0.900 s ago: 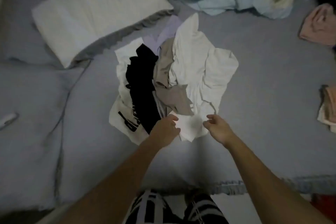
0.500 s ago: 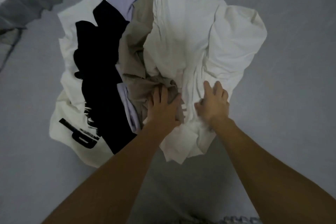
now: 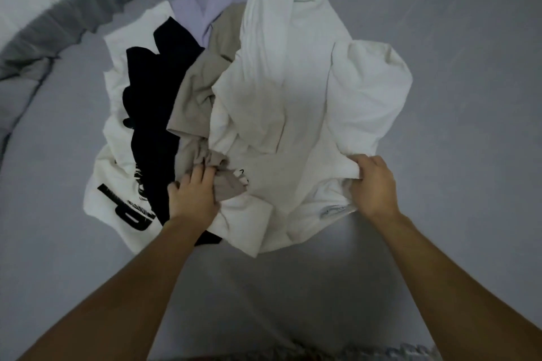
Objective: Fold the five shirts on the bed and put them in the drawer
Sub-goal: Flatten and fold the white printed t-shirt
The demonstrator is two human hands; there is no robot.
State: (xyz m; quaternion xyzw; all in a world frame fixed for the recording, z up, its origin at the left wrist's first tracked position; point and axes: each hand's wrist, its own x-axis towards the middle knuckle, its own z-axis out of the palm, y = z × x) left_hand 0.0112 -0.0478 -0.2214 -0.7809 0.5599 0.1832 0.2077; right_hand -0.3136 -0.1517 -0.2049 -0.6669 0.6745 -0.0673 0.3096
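- Five shirts lie heaped mid-bed [image 3: 469,97]; the white shirt [image 3: 293,82] is on top.
- My right hand [image 3: 374,184] grips its hem at four o'clock.
- My left hand [image 3: 193,193] bunches the beige shirt [image 3: 196,91] at seven o'clock.
- I'm separating the first shirt; next, lift white free and spread it.

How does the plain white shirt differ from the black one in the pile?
The plain white shirt lies on top of the pile, on its right; the black shirt lies left, partly under a beige shirt. The right hand grips the white shirt; no hand grips the black one. Both are crumpled, unfolded.
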